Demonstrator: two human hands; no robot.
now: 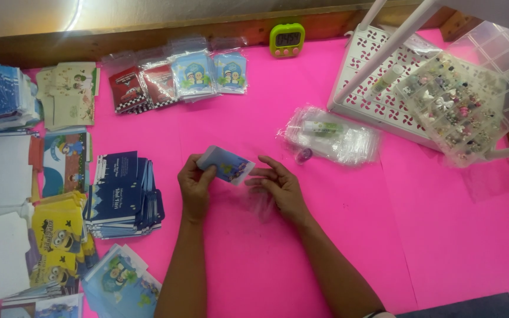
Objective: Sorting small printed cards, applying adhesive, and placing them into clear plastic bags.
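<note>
My left hand (194, 182) grips a small stack of light blue printed cards (226, 164) by its left end, just above the pink tabletop (384, 224). At the stack's right end my right hand (278, 184) touches it with the fingertips, and a thin clear plastic sleeve (263, 200) lies under that hand. It is hard to tell how far the cards sit inside the sleeve.
Piles of printed cards, dark blue (122, 194), yellow (57, 232) and others, cover the left side. Bagged card packs (178, 76) lie at the back beside a green timer (287, 40). A bundle of clear bags (331, 135), a white basket (372, 82) and a bead organiser box (458, 106) stand at the right.
</note>
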